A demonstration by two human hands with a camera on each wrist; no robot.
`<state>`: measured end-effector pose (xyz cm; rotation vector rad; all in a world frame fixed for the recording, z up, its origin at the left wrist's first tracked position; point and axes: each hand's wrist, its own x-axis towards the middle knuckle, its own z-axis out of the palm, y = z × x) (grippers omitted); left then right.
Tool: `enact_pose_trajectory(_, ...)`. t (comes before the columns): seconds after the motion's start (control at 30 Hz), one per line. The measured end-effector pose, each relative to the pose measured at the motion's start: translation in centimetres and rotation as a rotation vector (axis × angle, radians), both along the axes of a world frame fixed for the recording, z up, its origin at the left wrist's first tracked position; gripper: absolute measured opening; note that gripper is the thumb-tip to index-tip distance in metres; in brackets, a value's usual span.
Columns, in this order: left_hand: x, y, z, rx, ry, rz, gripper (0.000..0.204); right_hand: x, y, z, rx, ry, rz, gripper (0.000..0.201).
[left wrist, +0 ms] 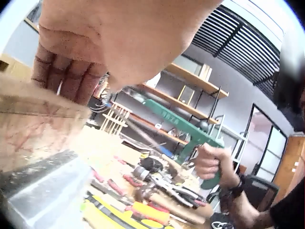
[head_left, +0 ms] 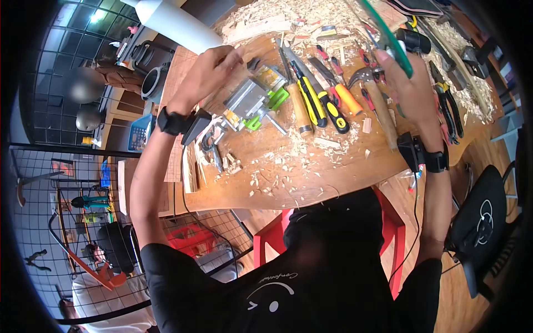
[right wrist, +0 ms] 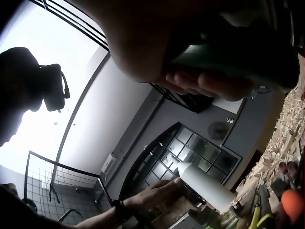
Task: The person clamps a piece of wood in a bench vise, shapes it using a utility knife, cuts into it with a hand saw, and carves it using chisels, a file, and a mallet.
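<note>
My right hand (head_left: 411,83) grips the handle of a green hacksaw (left wrist: 186,126), raised over the right side of the workbench. Its frame slants across the left wrist view, with the thin blade below. At the left of the bench, a metal vise (head_left: 247,100) with green and yellow parts stands beside a wooden block (left wrist: 38,124). My left hand (head_left: 208,72) is at the block, its fingers bent down behind the block's far side, where the tips are hidden. Close past that hand stands a white bottle (right wrist: 202,186) with a tapered top.
Yellow utility knives (head_left: 311,102), an orange-handled tool (head_left: 348,100), a hammer (head_left: 380,108) and pliers (head_left: 449,111) lie mid-bench and right. Wood shavings (head_left: 261,22) heap at the back. A wire-grid partition (head_left: 66,183) is on the left; a red stool (head_left: 266,238) shows below.
</note>
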<state>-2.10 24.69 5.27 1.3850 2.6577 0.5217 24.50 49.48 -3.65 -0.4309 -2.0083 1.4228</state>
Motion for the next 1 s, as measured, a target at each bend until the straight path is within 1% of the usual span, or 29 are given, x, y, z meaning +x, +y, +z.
enact_pose_trajectory(0.03, -0.4, -0.3, -0.3, 0.036, -0.062, -0.101, 0.033, -0.2, 0.2, -0.1, 0.044, -0.070, -0.004, 0.041)
enact_pose_trajectory(0.07, -0.8, -0.6, -0.7, 0.072, -0.125, -0.197, 0.026, -0.5, 0.2, -0.3, 0.043, -0.073, -0.001, 0.041)
enact_pose_trajectory(0.1, -1.8, -0.8, -1.1, 0.281, -0.477, -0.219, 0.022, -1.0, 0.1, -0.4, 0.155, -0.051, -0.018, 0.041)
enact_pose_trajectory(0.13, -1.7, -0.9, -0.6, 0.283, -0.477, -0.216, 0.022, -1.5, 0.0, -0.4, 0.268, -0.029, -0.037, 0.042)
enact_pose_trajectory(0.17, -1.6, -1.1, -0.1, 0.299, -0.381, -0.225, 0.024, -2.0, 0.3, -0.2, 0.270, -0.030, -0.036, 0.042)
enact_pose_trajectory(0.2, -1.5, -1.1, 0.2, 0.317, -0.286, -0.233, 0.027, -2.5, 0.8, 0.1, 0.352, -0.102, 0.005, 0.042)
enact_pose_trajectory(0.23, -1.1, -1.2, 0.4, 0.208, -0.081, -0.169, 0.028, -3.1, 1.1, 0.3, 0.436, -0.175, 0.047, 0.042)
enact_pose_trajectory(0.27, -0.6, -1.2, 0.3, 0.213, -0.084, -0.167, 0.028, -3.6, 1.3, 0.5, 0.441, -0.179, 0.049, 0.042)
enact_pose_trajectory(0.33, 0.7, -1.3, 0.2, -0.059, 0.035, -0.062, 0.027, -4.7, 1.3, 1.1, 0.615, -0.262, 0.022, 0.040)
enact_pose_trajectory(0.4, 1.4, -1.4, -0.2, -0.040, 0.022, -0.059, 0.030, -5.7, 1.3, 1.7, 0.647, -0.293, 0.030, 0.037)
enact_pose_trajectory(0.47, 1.1, -1.4, -0.9, 0.000, 0.072, -0.082, 0.030, -7.0, 1.9, 1.4, 0.703, -0.494, 0.042, 0.044)
enact_pose_trajectory(0.5, 1.1, -1.4, -1.3, 0.009, 0.067, -0.085, 0.030, -7.4, 2.0, 1.3, 0.707, -0.528, 0.044, 0.042)
enact_pose_trajectory(0.53, 1.2, -1.4, -1.5, 0.046, 0.082, -0.070, 0.029, -8.2, 2.7, 0.3, 0.715, -0.534, 0.040, 0.042)
enact_pose_trajectory(0.6, 1.3, -1.5, -1.9, 0.092, 0.094, -0.051, 0.028, -9.7, 4.3, -2.1, 0.894, -0.459, 0.001, 0.038)
enact_pose_trajectory(0.63, 1.4, -1.5, -2.1, 0.101, 0.071, -0.019, 0.028, -9.8, 3.9, -1.2, 0.874, -0.539, 0.018, 0.033)
enact_pose_trajectory(0.77, 2.6, -1.6, -1.9, 0.105, -0.015, 0.080, 0.027, -11.2, 5.0, -2.7, 0.955, -0.539, 0.010, 0.030)
enact_pose_trajectory(0.83, 2.3, -1.9, -2.8, 0.146, -0.011, 0.077, 0.026, -11.9, 5.4, -3.3, 1.017, -0.577, -0.022, 0.027)
enact_pose_trajectory(0.87, 2.1, -2.0, -3.2, 0.179, -0.006, 0.070, 0.025, -12.1, 5.5, -3.5, 1.022, -0.579, -0.021, 0.027)
enact_pose_trajectory(0.93, 2.3, -2.3, -3.3, 0.208, -0.024, 0.063, 0.025, -12.5, 5.9, -3.9, 1.145, -0.648, 0.048, 0.029)
enact_pose_trajectory(0.97, 2.4, -2.3, -3.3, 0.232, -0.039, 0.057, 0.024, -12.7, 6.2, -4.4, 1.148, -0.651, 0.046, 0.029)
enact_pose_trajectory(1.0, 2.4, -2.4, -3.5, 0.236, -0.040, 0.055, 0.024, -12.9, 6.4, -4.9, 1.176, -0.637, 0.051, 0.034)
